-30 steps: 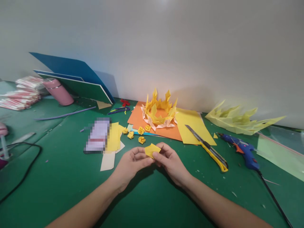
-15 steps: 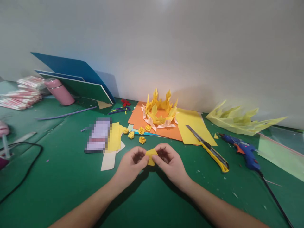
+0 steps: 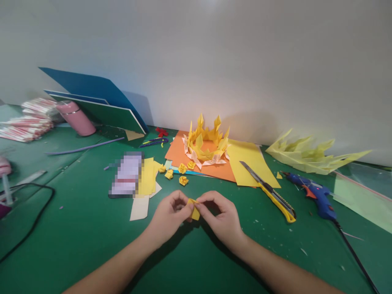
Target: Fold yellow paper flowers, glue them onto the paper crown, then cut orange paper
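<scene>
Both hands meet just above the green table [image 3: 76,237], pinching a small folded yellow paper piece [image 3: 194,211] between their fingertips. My left hand [image 3: 170,216] grips its left edge with thumb and forefinger. My right hand [image 3: 222,216] pinches the right edge, fingers curled. Most of the paper is hidden by the fingers. Several small yellow paper roses [image 3: 183,180] lie on the table just beyond the hands.
A yellow paper crown [image 3: 206,143] stands on an orange sheet [image 3: 177,153] by the wall. A yellow utility knife [image 3: 269,192] lies on a yellow sheet [image 3: 249,157]; a blue glue gun [image 3: 314,194] sits to the right. Yellow paper stack [image 3: 148,175], boards [image 3: 101,102] and black cable [image 3: 33,220] are left.
The yellow paper went from a flat open piece held up to a smaller folded piece. Both hands dropped slightly toward the table and closed in on it.
</scene>
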`<state>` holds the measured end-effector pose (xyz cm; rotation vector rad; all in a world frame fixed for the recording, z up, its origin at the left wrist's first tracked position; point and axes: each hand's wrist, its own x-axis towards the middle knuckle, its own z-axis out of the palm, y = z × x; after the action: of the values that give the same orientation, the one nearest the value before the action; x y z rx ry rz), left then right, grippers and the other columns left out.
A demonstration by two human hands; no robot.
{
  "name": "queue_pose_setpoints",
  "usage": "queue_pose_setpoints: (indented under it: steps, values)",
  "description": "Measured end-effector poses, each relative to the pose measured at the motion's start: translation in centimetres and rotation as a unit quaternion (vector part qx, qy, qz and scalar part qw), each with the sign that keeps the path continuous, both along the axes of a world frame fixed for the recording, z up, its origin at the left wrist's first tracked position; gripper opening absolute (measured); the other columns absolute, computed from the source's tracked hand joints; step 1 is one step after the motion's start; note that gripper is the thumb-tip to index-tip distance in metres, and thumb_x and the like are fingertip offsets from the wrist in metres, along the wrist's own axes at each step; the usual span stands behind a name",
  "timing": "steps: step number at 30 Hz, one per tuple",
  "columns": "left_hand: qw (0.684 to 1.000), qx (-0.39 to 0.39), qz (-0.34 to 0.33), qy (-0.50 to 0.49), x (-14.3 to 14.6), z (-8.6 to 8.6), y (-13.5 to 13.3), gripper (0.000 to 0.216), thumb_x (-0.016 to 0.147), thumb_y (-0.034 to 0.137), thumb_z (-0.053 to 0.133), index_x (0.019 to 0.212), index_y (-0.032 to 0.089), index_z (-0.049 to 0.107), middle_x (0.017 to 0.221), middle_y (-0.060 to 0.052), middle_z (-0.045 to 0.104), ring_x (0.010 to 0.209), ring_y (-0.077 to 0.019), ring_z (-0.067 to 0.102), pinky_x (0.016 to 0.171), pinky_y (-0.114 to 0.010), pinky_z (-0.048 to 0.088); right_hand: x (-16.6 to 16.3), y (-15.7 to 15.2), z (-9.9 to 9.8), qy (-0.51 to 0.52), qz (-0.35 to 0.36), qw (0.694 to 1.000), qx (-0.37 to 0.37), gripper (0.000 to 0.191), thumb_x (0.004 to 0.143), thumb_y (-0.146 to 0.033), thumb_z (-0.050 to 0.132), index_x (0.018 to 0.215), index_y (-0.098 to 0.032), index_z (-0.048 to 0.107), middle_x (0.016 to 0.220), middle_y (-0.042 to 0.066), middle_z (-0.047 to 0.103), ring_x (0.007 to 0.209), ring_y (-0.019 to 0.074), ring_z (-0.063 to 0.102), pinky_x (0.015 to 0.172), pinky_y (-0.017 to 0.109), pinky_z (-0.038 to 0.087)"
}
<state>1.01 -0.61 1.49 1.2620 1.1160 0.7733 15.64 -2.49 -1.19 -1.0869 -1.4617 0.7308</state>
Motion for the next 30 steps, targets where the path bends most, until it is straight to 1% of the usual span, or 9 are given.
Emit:
queue_pose_setpoints:
  steps: [5,8,10,14,19,22,27,30]
  values:
    - [1.000,-0.021,0.013,-0.013,-0.12,0.22,0.18,0.019,0.066,0.031,0.065,0.064,0.020,0.049,0.052,0.007,0.050,0.049,-0.0091,0.048,0.053,-0.025,0.039,0.41,0.22,-0.09,-0.042,0.039,0.997,0.058,0.009,0.082,-0.021,0.059,0.079,-0.026,0.067,0.074,0.003,0.069,0.068,0.0176,0.063,0.063,0.032,0.051]
    - [0.999,-0.032,0.019,-0.014,-0.15,0.28,0.27,0.021,0.064,0.031,0.067,0.064,0.019,0.050,0.052,0.007,0.051,0.048,-0.0081,0.047,0.052,-0.023,0.038,0.59,0.40,-0.26,-0.022,0.055,0.996,0.068,0.005,0.080,-0.023,0.063,0.081,-0.025,0.067,0.075,0.003,0.070,0.070,0.0176,0.064,0.064,0.031,0.051]
    - [0.999,-0.038,0.017,-0.019,-0.16,0.31,0.30,0.023,0.064,0.033,0.068,0.065,0.019,0.051,0.053,0.007,0.052,0.048,-0.0078,0.047,0.052,-0.023,0.038,0.61,0.50,-0.32,0.000,0.053,0.996,0.065,0.004,0.080,-0.024,0.063,0.078,-0.024,0.066,0.073,0.003,0.069,0.069,0.0169,0.064,0.064,0.030,0.051]
    - [0.998,-0.050,0.005,-0.037,-0.26,0.29,0.34,0.025,0.066,0.037,0.070,0.066,0.018,0.054,0.055,0.006,0.052,0.050,-0.0080,0.048,0.054,-0.024,0.039,0.53,0.65,-0.34,0.018,0.039,0.999,0.029,0.008,0.078,-0.023,0.065,0.070,-0.023,0.063,0.070,0.002,0.066,0.066,0.0160,0.062,0.062,0.029,0.051]
    - [0.997,-0.059,0.000,-0.054,-0.42,0.16,0.42,0.024,0.068,0.038,0.070,0.069,0.017,0.058,0.061,0.004,0.056,0.055,-0.0094,0.052,0.059,-0.025,0.043,0.43,0.74,-0.34,0.040,0.032,0.999,-0.017,0.010,0.076,-0.027,0.066,0.068,-0.023,0.061,0.070,0.002,0.065,0.066,0.0163,0.061,0.062,0.030,0.050]
    - [0.997,-0.050,-0.004,-0.053,-0.46,0.15,0.44,0.024,0.068,0.038,0.071,0.069,0.018,0.059,0.061,0.003,0.057,0.055,-0.0102,0.053,0.059,-0.026,0.044,0.42,0.68,-0.29,0.049,0.032,0.998,-0.036,0.010,0.075,-0.028,0.067,0.068,-0.023,0.061,0.070,0.002,0.065,0.065,0.0160,0.060,0.061,0.030,0.050]
    - [1.000,-0.019,-0.001,-0.016,-0.41,0.15,0.50,0.023,0.069,0.039,0.068,0.069,0.019,0.058,0.059,0.004,0.056,0.054,-0.0103,0.051,0.057,-0.025,0.042,0.56,0.56,-0.12,0.054,0.039,0.995,-0.073,0.012,0.077,-0.031,0.064,0.069,-0.023,0.062,0.069,0.002,0.064,0.065,0.0159,0.060,0.061,0.030,0.049]
    - [0.999,0.029,0.001,0.034,-0.39,-0.04,0.43,0.020,0.071,0.037,0.065,0.068,0.019,0.056,0.058,0.004,0.054,0.053,-0.0110,0.049,0.053,-0.025,0.040,0.51,0.55,-0.02,0.049,0.052,0.993,-0.088,0.013,0.078,-0.033,0.061,0.071,-0.022,0.062,0.068,0.002,0.063,0.064,0.0153,0.058,0.060,0.029,0.048]
